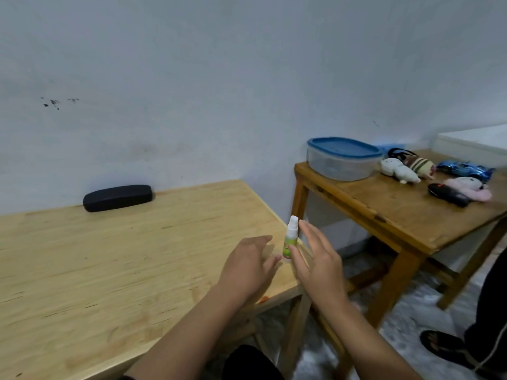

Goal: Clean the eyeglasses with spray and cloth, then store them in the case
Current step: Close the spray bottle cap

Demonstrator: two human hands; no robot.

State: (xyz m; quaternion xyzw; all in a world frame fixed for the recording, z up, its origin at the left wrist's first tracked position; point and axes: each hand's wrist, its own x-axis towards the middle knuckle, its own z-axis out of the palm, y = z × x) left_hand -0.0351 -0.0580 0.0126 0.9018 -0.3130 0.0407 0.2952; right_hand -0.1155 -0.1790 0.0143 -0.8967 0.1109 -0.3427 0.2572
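A small spray bottle (290,238) with a white cap and a green label stands upright near the right edge of the light wooden table (115,259). My right hand (315,259) is just right of it with straight fingers, the thumb near the bottle's base. My left hand (247,266) hovers just left of the bottle, fingers relaxed and empty. A closed black glasses case (117,197) lies at the table's far edge against the wall. No eyeglasses or cloth are in view.
A darker wooden side table (389,215) stands to the right with a blue-lidded plastic box (341,158), plush toys (400,169), a blue toy car (465,169) and a black object (447,194). Another person's leg and sandalled foot (441,344) are at the lower right.
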